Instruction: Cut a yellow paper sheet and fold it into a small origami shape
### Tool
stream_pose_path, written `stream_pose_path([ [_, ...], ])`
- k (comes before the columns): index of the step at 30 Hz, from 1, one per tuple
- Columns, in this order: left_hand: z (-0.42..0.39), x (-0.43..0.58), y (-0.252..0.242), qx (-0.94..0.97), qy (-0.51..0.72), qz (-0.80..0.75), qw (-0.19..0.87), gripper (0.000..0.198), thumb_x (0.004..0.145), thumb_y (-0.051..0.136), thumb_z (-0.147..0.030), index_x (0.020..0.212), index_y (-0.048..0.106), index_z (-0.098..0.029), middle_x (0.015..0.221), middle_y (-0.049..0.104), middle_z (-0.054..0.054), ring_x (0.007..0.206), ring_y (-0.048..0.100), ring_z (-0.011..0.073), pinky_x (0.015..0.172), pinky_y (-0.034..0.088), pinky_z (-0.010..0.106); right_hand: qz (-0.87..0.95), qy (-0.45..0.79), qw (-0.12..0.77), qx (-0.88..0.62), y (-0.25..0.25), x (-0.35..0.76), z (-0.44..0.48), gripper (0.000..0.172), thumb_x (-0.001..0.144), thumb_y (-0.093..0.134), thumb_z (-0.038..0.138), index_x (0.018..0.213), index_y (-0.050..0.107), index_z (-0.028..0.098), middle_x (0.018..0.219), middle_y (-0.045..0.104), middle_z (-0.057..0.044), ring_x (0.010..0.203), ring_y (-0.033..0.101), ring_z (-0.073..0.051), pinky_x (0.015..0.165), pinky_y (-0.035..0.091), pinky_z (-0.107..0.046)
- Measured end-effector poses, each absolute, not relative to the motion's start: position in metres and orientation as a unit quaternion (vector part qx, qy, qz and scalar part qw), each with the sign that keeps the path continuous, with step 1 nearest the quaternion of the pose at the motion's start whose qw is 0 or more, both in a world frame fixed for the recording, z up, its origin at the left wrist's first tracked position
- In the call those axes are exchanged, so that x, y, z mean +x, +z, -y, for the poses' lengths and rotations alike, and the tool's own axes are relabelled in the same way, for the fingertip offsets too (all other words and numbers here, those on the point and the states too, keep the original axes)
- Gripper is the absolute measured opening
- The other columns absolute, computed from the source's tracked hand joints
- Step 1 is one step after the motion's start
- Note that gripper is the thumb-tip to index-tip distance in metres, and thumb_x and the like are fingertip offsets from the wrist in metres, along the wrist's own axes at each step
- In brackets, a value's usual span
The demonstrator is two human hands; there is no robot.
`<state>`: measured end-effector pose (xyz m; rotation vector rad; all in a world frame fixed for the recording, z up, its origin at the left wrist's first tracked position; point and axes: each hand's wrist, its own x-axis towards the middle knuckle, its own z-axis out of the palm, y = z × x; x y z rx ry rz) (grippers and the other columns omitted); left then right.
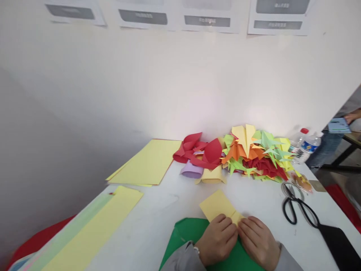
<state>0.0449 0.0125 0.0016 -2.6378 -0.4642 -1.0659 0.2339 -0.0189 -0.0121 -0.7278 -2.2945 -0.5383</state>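
A folded piece of yellow paper [217,205] is pinched between my two hands at the front of the table. My left hand [218,238] has its fingers curled on the paper's near edge. Close beside it, my right hand [258,240] grips the paper's right end, fingers bent and pressed together. The fingertips of both hands nearly meet, and the thumbs are hidden. Under the hands lies a green sheet [188,227], partly covered by my sleeves and wrists.
Yellow sheets [146,162] and long paper strips [104,226] lie left. Red paper loops [213,152] and a pile of folded paper shapes [248,154] stand by the wall. Black scissors [300,205], a black object [337,242] and plastic bottles [310,145] are right. Another person's hand [351,117] shows far right.
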Motion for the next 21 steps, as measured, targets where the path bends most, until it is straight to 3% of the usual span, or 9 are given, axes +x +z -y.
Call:
stream_pose_path([
  [7, -0.015, 0.043, 0.004, -0.92, -0.331, 0.157, 0.14, 0.028, 0.09, 0.044, -0.011, 0.063, 0.049, -0.015, 0.064, 0.044, 0.001, 0.061, 0.037, 0.0135, 0.057, 0.025, 0.032, 0.879, -0.19, 0.34, -0.274, -0.004, 0.233, 0.016, 0.023, 0.088, 0.045, 0.005, 0.089, 0.068, 0.01, 0.087, 0.072, -0.01, 0.09, 0.066, -0.02, 0.083, 0.052, -0.038],
  [21, -0.022, 0.035, 0.006, -0.907, -0.373, 0.165, 0.108, 0.027, 0.09, 0.039, -0.005, 0.068, 0.053, -0.014, 0.065, 0.048, 0.002, 0.062, 0.04, 0.0147, 0.057, 0.029, 0.031, 0.872, -0.185, 0.346, -0.292, 0.0, 0.241, 0.01, 0.022, 0.082, 0.048, 0.005, 0.094, 0.067, 0.007, 0.084, 0.071, -0.012, 0.085, 0.065, -0.021, 0.075, 0.055, -0.038],
])
